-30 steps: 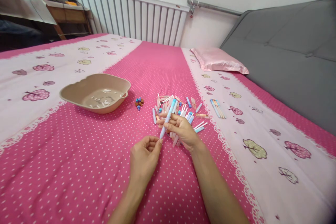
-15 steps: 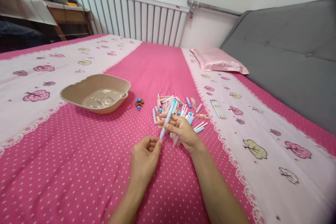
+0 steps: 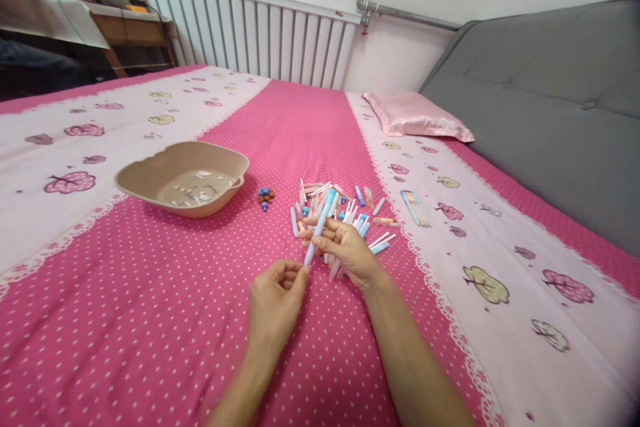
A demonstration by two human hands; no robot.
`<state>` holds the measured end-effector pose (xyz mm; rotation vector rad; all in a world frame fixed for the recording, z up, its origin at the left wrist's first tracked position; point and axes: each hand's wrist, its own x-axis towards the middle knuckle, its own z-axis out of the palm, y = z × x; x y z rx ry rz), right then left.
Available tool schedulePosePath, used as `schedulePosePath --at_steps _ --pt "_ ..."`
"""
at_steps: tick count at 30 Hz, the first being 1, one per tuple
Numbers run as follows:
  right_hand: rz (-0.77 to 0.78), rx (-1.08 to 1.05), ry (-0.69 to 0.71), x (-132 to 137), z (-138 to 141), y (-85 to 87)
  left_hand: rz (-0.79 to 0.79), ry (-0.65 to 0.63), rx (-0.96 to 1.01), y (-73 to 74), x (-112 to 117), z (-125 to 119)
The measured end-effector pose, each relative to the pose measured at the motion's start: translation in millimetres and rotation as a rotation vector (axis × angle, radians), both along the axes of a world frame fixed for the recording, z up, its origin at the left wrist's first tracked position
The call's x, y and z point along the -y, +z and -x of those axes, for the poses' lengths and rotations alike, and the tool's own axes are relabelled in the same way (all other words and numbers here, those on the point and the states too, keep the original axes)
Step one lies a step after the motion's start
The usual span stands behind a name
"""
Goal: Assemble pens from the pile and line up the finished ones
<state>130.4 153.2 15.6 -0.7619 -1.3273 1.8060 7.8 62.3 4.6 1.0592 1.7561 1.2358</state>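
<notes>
A pale lavender-blue pen (image 3: 321, 227) with a brighter blue upper end is held at a slant above the bed. My right hand (image 3: 349, 250) grips its middle between thumb and fingers. At the pen's lower tip, the thumb and forefinger of my left hand (image 3: 278, 290) are pinched together. Behind and beneath my right hand lies a loose pile of pen parts (image 3: 353, 213): pink, blue and lavender barrels with thin white sticks. Left of the pile sits a small heap of blue and brown pieces (image 3: 265, 197). Several pens (image 3: 415, 207) lie side by side to the right.
A tan plastic basin (image 3: 150, 195) with white scraps inside stands on the pink dotted bedspread (image 3: 175, 320). A pink pillow (image 3: 417, 115) rests near the grey headboard (image 3: 545, 100). Beyond the bed are a white radiator (image 3: 250, 30) and a desk (image 3: 125, 30) with another person's arm.
</notes>
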Motion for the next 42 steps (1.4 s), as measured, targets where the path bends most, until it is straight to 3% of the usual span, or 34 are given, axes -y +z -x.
schedulePosePath --at_steps 42 --pt "0.009 0.011 -0.001 -0.3 0.9 -0.6 -0.009 0.005 0.012 0.8 0.0 -0.7"
